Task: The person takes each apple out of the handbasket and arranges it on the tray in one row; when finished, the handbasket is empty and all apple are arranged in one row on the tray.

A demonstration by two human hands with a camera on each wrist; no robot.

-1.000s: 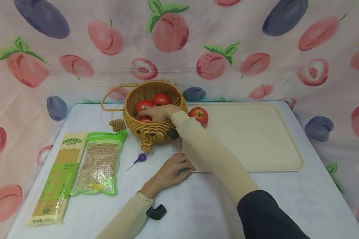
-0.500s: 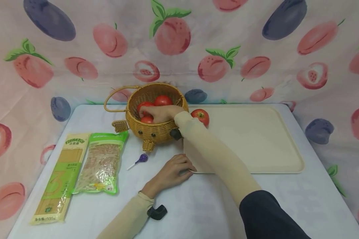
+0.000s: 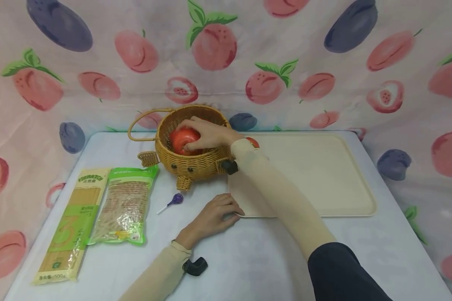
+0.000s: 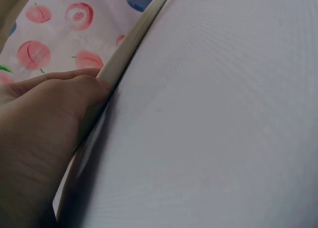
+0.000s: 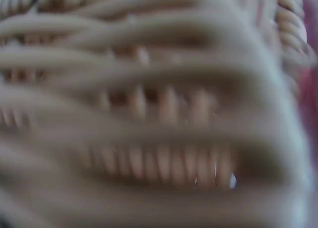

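Observation:
In the head view my right hand [image 3: 211, 133] grips a red apple [image 3: 184, 140] from above, thumb on the near side, at the mouth of the brown wicker basket [image 3: 188, 165]. What else lies inside is mostly hidden by the hand and fruit. Blurred wicker weave [image 5: 149, 128] fills the right wrist view. My left hand [image 3: 212, 217] pinches the front left corner of the beige tray [image 3: 312, 175]; the left wrist view shows fingers and thumb at the tray's rim [image 4: 121, 59]. Another red apple [image 3: 253, 142] on the tray is mostly covered by the right sleeve.
On the left lie a yellow-green noodle packet [image 3: 73, 225] and a clear bag with green edges [image 3: 122, 205]. A purple lollipop [image 3: 177, 199] lies before the basket, whose looped handle [image 3: 137, 121] sticks out left. A fruit-print cloth [image 3: 218, 83] hangs behind the table.
My right hand has risen from deep in the basket and moved slightly right, bringing up an apple. The left hand stays at the tray's corner.

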